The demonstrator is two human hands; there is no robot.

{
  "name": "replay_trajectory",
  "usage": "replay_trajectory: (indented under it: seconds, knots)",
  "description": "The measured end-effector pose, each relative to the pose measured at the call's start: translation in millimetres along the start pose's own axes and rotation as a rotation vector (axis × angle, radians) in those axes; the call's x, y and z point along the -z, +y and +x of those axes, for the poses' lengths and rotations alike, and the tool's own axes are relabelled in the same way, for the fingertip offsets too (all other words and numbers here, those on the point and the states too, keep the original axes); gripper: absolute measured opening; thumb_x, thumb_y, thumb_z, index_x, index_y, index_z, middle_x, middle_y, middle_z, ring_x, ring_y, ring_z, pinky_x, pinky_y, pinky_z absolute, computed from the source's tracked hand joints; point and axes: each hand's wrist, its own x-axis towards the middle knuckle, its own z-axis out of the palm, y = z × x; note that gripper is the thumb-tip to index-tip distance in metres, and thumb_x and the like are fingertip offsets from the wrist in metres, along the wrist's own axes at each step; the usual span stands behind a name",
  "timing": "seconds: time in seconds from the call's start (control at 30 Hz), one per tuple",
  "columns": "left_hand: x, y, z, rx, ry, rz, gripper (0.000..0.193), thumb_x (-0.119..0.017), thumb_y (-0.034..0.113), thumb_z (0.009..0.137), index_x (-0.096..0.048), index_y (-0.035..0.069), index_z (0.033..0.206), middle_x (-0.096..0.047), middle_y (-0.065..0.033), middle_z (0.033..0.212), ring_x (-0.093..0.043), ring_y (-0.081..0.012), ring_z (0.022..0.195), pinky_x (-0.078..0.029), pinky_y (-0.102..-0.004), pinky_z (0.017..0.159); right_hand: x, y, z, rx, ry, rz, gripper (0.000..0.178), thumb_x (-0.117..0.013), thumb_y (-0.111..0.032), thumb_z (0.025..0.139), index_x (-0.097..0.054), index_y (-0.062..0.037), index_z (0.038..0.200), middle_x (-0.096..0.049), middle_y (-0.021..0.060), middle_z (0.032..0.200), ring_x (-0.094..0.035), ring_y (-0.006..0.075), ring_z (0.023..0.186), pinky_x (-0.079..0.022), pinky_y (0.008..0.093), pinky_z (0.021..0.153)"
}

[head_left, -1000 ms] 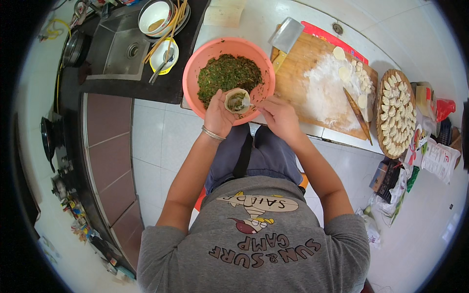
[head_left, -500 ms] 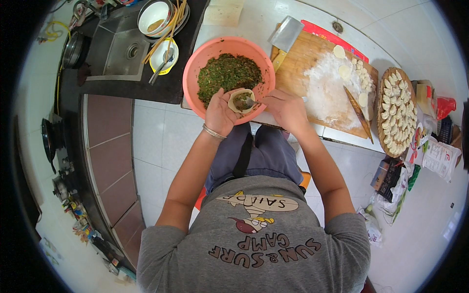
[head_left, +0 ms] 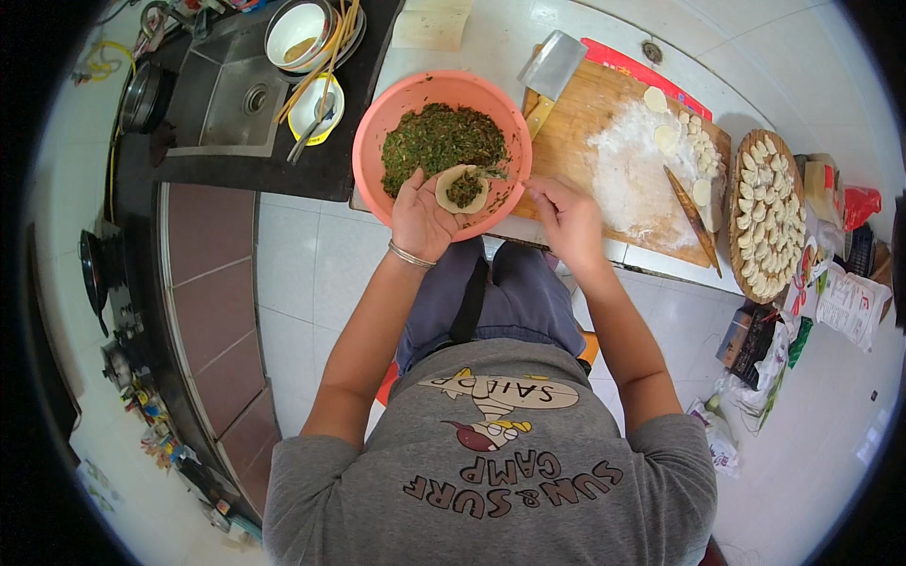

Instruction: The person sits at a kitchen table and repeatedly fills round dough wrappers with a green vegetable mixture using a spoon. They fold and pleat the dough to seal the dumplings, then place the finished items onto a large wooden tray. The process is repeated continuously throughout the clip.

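My left hand (head_left: 422,217) cups a round dumpling wrapper (head_left: 462,208) over the near side of a pink basin (head_left: 367,123). A small mound of green filling (head_left: 463,192) lies in the middle of the wrapper. More chopped green filling (head_left: 439,141) fills much of the basin. My right hand (head_left: 571,222) pinches the handle of a spoon (head_left: 496,174), whose bowl end is just beyond the wrapper and above the basin. The spoon looks blurred, so what is on it cannot be made out.
Right of the basin lies a wooden board (head_left: 566,141) with flour (head_left: 623,170), a cleaver (head_left: 554,66), a tapered rolling pin (head_left: 692,219), wrappers (head_left: 666,140) and dough pieces (head_left: 700,146). Farther right stands a tray of dumplings (head_left: 766,217). Bowls (head_left: 316,108) and a sink (head_left: 222,99) are at left.
The spoon has come off the filling and moved up and away, to the right. The filling stays on the wrapper, which lies more open in my left hand.
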Motion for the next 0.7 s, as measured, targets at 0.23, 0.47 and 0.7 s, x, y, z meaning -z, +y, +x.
replay_trajectory:
  seconds: [0.23,0.47,0.7]
  knots:
    - [-3.0,-1.9,1.4,-0.016,0.003,0.0,0.057,-0.027,0.041,0.099,-0.043,-0.005,0.13,-0.051,-0.0178,0.129,-0.05,-0.0302,0.119,-0.041,-0.0474,0.101,-16.8,-4.7,-9.2,0.135,0.003,-0.156,0.024,-0.061,0.0,0.072,-0.067,-0.0094,0.094,-0.061,0.0061,0.083,-0.062,0.0256,0.08,-0.05,0.0366,0.063]
    - [5.1,-3.3,2.9,-0.019,-0.028,0.03,0.061,-0.026,0.043,0.098,-0.039,-0.004,0.134,-0.047,-0.0185,0.135,-0.047,-0.0315,0.123,-0.037,-0.0464,0.104,-18.9,-7.9,-7.5,0.116,0.005,-0.118,0.018,-0.062,-0.003,0.076,-0.068,-0.0092,0.092,-0.062,0.0061,0.082,-0.063,0.0262,0.079,-0.05,0.0366,0.063]
    - [20.5,2.8,-1.2,-0.125,0.119,-0.003,0.061,-0.03,0.045,0.097,-0.039,-0.002,0.135,-0.048,-0.0145,0.135,-0.046,-0.0296,0.124,-0.038,-0.0458,0.102,-47.7,27.3,4.0,-0.046,0.033,-0.153,0.015,-0.061,-0.007,0.076,-0.068,-0.0095,0.089,-0.061,0.0077,0.08,-0.063,0.0276,0.075,-0.05,0.0372,0.061]
